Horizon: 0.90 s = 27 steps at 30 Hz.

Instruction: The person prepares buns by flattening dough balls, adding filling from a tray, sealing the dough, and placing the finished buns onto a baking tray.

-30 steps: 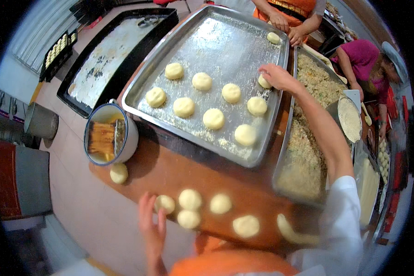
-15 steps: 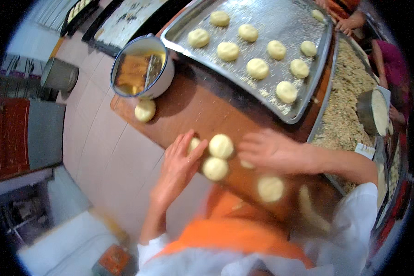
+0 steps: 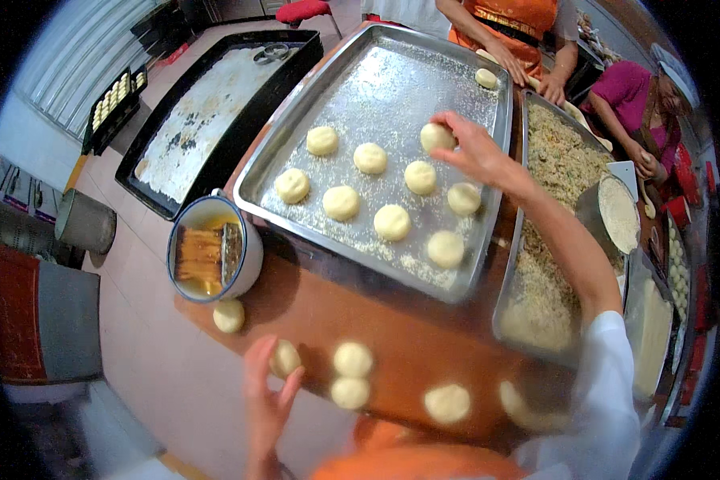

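pale yellow dough rounds [image 3: 341, 203] pass from brown tabletop [image 3: 320, 312] to steel tray [image 3: 380, 88]

the camera wearer's two hands are well apart. the right hand [image 3: 482, 154] reaches up from the lower right of the frame over the tray at upper middle, fingers and thumb closed on the sides of a held round [image 3: 436, 138]; whether that round already rests on the metal cannot be told. the left hand [image 3: 262, 398], left of centre in the lower frame, has fingers and thumb around a tilted round [image 3: 285, 359] at the tabletop's edge.

half a second ago the right hand was low over the tabletop, on a loose round beside the touching pair [image 3: 352, 362]. that round has gone from its place and one is now in the fingers at the tray, so it was most likely carried up: in effect, one more above and one fewer below.

nine other rounds show on the tray among scattered pale grains, one alone near its upper right corner. at lower middle, the pair and a flatter round [image 3: 446, 403] lie on the tabletop, with a blurred dough strip [image 3: 528, 410] to their right. another round [image 3: 229, 317] sits just below a white, blue-rimmed pot [image 3: 250, 268].
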Each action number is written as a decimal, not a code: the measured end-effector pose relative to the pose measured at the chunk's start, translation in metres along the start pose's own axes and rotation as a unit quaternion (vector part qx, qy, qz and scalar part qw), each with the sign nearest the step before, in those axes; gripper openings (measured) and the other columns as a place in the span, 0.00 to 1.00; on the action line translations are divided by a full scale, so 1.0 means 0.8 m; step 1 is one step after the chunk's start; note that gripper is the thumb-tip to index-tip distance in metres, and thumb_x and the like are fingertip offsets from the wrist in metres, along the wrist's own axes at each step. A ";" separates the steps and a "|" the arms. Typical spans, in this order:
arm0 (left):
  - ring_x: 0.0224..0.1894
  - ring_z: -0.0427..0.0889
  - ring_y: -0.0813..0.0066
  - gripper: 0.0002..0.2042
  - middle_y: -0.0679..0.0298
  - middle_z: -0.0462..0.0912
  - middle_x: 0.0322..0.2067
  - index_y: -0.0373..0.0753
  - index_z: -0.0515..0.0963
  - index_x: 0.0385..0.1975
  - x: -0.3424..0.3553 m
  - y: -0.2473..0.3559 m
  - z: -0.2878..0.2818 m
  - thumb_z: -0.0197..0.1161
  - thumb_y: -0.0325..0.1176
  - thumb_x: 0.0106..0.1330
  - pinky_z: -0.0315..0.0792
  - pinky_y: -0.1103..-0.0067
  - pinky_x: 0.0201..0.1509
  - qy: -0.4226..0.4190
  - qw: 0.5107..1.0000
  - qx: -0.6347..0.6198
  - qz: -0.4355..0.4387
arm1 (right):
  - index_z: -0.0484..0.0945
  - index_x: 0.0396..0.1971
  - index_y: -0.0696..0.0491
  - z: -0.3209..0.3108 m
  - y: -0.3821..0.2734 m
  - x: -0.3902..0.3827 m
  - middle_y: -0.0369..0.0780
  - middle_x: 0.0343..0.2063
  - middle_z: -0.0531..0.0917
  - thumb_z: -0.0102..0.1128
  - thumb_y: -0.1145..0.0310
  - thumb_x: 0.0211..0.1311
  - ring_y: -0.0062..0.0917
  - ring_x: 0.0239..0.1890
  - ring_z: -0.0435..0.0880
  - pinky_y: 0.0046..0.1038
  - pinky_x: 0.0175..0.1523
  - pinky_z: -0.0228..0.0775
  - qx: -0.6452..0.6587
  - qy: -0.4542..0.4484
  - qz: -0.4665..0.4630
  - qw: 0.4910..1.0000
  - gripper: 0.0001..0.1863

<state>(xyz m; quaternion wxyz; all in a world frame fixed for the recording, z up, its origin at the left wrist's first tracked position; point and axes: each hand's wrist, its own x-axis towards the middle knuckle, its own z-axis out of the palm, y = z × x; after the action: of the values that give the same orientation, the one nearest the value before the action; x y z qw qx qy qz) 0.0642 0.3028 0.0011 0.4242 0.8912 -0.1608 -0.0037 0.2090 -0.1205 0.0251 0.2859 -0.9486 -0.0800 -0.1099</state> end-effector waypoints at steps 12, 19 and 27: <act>0.51 0.71 0.64 0.27 0.53 0.71 0.49 0.38 0.67 0.51 0.288 0.074 0.068 0.66 0.27 0.48 0.66 0.73 0.53 -0.010 0.972 0.035 0.233 | 0.66 0.48 0.57 0.015 0.090 0.029 0.48 0.46 0.72 0.58 0.65 0.53 0.39 0.51 0.70 0.33 0.55 0.61 -0.084 -0.059 -0.009 0.995 0.23; 0.49 0.71 0.55 0.25 0.51 0.70 0.47 0.38 0.67 0.50 0.453 0.076 0.213 0.64 0.29 0.49 0.66 0.70 0.53 -0.119 0.945 0.100 0.287 | 0.68 0.47 0.57 -0.028 0.061 -0.005 0.46 0.49 0.71 0.58 0.68 0.53 0.37 0.55 0.68 0.32 0.58 0.60 -0.024 -0.089 -0.060 0.994 0.20; 0.56 0.66 0.58 0.28 0.52 0.67 0.52 0.40 0.64 0.54 0.450 0.066 0.220 0.63 0.31 0.52 0.61 0.70 0.59 -0.118 0.925 0.089 0.351 | 0.72 0.41 0.57 -0.061 0.000 -0.054 0.46 0.41 0.76 0.56 0.70 0.54 0.37 0.47 0.74 0.31 0.51 0.66 0.000 -0.045 -0.088 0.995 0.14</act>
<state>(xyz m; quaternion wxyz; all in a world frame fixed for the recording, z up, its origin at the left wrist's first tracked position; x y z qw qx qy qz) 0.3653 0.0342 -0.0247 0.2950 0.8048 -0.5121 0.0550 0.1596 -0.1513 0.0539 0.2708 -0.9419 -0.1760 -0.0922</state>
